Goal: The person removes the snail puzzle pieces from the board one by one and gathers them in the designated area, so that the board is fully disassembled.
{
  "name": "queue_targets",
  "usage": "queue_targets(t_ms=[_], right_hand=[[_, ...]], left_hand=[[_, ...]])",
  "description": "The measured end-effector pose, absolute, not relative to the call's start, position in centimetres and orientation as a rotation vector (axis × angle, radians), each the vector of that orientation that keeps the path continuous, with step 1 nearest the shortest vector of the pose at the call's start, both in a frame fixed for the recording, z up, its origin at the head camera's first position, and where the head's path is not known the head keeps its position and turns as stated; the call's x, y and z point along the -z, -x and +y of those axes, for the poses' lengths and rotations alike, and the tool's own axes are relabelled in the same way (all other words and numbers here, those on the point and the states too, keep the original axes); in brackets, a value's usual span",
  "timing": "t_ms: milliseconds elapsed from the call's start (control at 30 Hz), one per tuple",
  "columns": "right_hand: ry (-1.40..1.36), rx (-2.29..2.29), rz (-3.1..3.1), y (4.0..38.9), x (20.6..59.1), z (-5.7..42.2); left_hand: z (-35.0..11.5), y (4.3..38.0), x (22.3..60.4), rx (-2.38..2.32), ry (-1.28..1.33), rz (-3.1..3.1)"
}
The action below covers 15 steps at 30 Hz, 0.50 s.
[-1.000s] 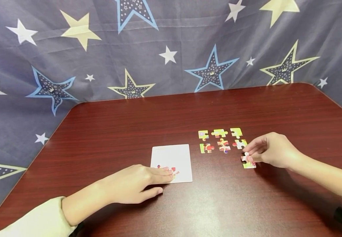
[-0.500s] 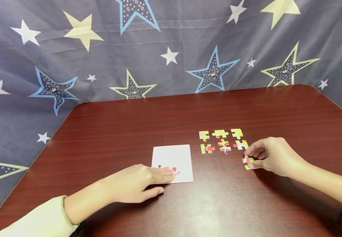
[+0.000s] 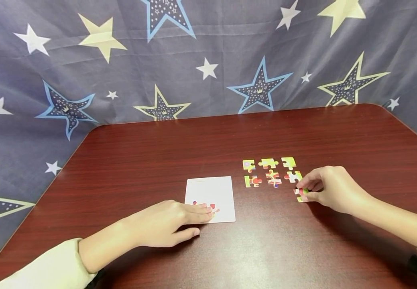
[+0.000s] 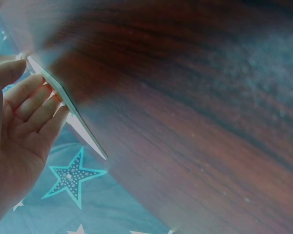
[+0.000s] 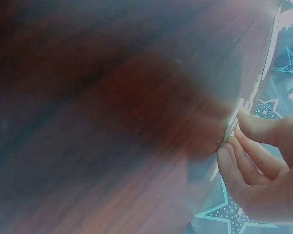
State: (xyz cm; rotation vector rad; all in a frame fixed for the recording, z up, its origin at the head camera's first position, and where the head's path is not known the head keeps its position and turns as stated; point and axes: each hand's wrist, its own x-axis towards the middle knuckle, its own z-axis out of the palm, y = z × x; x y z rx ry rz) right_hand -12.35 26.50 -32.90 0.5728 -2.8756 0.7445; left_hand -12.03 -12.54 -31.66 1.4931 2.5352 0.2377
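Observation:
In the head view my right hand pinches a small jigsaw piece in pink, white and yellow-green between thumb and fingers, low over or on the table. The right wrist view shows the pinched piece edge-on. It is just below the right end of two rows of jigsaw pieces, close to a green and white piece. My left hand rests with straight fingers on the lower part of a white square card. The fingers partly cover the card's small red and purple print.
The dark red wooden table reaches back to a grey-blue cloth printed with stars. The several laid-out pieces lie apart from one another, right of the card.
My right hand has turned the piece between its fingers, shifting down and then slightly back up toward the rows. My left hand stays on the card.

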Motion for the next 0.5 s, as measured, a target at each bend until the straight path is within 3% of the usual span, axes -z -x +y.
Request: queue_targets(t_ms=[500], right_hand=[[-0.577, -0.708, -2.822, 13.7, 29.4, 23.0]], left_hand=[[-12.5, 12.0, 31.7, -0.234, -1.488, 2.543]])
